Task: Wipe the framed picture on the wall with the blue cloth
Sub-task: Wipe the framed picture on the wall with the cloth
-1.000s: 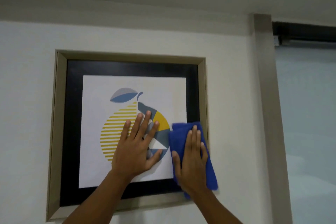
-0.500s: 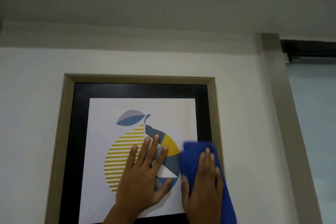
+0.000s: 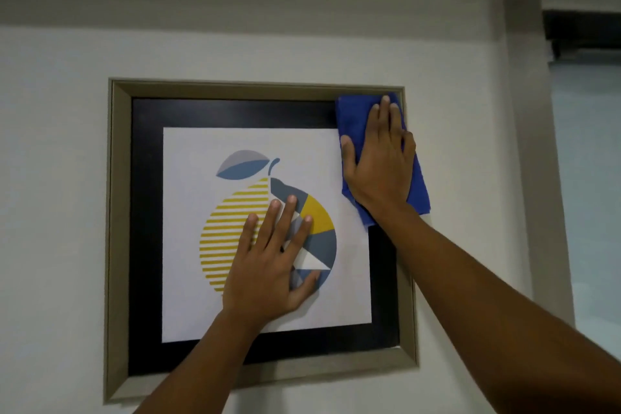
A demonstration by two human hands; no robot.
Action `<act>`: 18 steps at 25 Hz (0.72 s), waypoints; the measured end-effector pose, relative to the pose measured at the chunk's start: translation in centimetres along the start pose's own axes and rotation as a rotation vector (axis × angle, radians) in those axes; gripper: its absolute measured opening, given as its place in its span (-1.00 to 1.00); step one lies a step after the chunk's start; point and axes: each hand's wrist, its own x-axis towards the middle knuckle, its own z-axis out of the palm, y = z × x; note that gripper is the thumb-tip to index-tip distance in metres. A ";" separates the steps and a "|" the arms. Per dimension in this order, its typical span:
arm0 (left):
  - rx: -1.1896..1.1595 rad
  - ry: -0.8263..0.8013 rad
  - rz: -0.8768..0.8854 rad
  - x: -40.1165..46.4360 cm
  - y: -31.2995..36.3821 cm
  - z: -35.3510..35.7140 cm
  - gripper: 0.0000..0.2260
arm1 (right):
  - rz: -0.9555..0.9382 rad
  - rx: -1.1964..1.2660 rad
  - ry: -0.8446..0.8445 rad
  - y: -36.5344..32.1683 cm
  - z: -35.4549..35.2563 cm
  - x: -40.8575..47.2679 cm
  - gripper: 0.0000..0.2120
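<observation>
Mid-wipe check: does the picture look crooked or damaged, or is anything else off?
Nothing stands out. The framed picture looks intact; its slight slant could be the wide-angle lens. The left hand lies flat on the fruit print, and the right hand presses the blue cloth over the top right corner.

Picture on wall, pillar to its right, window beyond that; cloth over the picture's upper right corner, right hand flat on it; left hand flat on the picture's centre, below and left of the cloth.
</observation>
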 end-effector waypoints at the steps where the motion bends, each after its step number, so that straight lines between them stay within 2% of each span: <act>1: 0.008 -0.007 0.003 0.0 -0.1 0.2 -0.27 | 0.019 0.017 0.009 0.0 0.7 -1.4 -0.33; 4: 0.036 -0.018 0.012 -0.1 -0.1 0.2 -0.27 | 0.092 0.089 -0.005 0.5 1.5 -11.2 -0.35; 7: 0.042 -0.011 0.006 0.1 0.0 0.0 -0.27 | 0.138 0.048 -0.153 1.7 1.0 -21.9 -0.33; 9: 0.037 -0.009 0.001 0.2 0.0 0.0 -0.27 | 0.140 0.038 -0.238 2.2 0.3 -24.8 -0.32; 12: 0.029 -0.005 0.014 0.1 -0.2 0.1 -0.26 | 0.070 0.065 -0.225 2.1 0.3 -19.7 -0.35; 15: 0.022 0.001 0.012 -0.1 -0.3 0.4 -0.25 | -0.027 0.050 -0.133 0.5 0.3 -7.5 -0.35; 18: 0.011 0.002 -0.004 -0.1 -0.3 0.4 -0.25 | 0.003 0.051 -0.061 -1.4 0.2 0.9 -0.34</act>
